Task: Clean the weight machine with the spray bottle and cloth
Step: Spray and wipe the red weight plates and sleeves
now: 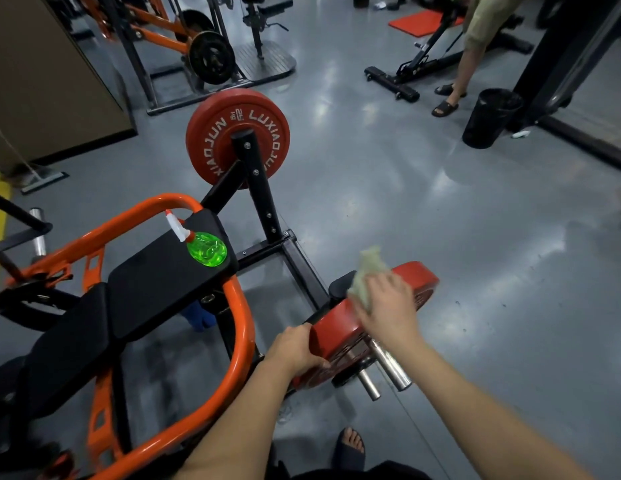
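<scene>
Grey gym floor (440, 220), glossy, with streaky light reflections.

Weight machine (184, 303): curved orange tube frame, black steel base bars, black padded seat in 2 sections. It fills the lower left and centre of the view.

Far red plate (233, 133), mounted upright at the end of a black post. White raised lettering reads "LUXIAOJUN" along the upper rim and again, partly hidden by the post, along the lower rim; small figures near the top look like "25 KG", seen reversed, not certain.

Near red plate (340, 334) sits on a chrome sleeve at the machine's near right corner, tilted face toward the floor. 2 chrome pegs (388, 368) stick out beside it. Its lettering cannot be read.

Black mesh waste bin (489, 116) stands upper right, next to a second person's legs in black sandals (446, 107).

Left hand (295, 351): fingers curled around the near plate's lower rim, gripping it.

Right hand (388, 303): palm down and fingers spread flat, pressing a pale green cloth (366, 271) against the near plate's upper edge. The cloth is blurred.

Spray bottle (201, 245): bright green body, white trigger head with a red tip, standing on the front end of the seat pad, well apart from both hands. No label readable.
</scene>
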Demonstrator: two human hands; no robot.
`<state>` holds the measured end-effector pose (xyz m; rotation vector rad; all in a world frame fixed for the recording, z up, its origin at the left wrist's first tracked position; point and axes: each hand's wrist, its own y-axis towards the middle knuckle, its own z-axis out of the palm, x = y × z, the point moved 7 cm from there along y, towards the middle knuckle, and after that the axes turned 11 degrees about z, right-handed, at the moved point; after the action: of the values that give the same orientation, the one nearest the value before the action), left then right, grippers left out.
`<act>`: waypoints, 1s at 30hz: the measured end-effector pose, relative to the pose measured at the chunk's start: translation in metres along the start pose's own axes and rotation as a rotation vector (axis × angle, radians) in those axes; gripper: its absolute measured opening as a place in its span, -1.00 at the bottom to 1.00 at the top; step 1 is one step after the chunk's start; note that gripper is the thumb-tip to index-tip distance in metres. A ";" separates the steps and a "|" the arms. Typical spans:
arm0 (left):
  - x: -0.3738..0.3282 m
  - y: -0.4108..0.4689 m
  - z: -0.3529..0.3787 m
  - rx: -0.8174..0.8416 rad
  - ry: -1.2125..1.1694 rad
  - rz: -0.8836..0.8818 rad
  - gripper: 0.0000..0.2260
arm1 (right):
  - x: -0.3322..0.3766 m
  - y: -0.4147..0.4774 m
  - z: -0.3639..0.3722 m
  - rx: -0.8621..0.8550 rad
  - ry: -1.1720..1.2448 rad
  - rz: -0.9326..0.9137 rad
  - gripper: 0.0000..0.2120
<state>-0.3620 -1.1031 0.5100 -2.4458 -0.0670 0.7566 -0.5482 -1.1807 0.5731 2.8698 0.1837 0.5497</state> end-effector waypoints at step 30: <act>0.022 -0.005 0.005 0.049 0.021 -0.037 -0.22 | 0.034 -0.009 0.007 0.113 -0.016 -0.108 -0.73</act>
<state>-0.3463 -1.0919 0.4980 -2.3990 -0.0839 0.7080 -0.5150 -1.1677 0.5762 2.9503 0.3770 0.5110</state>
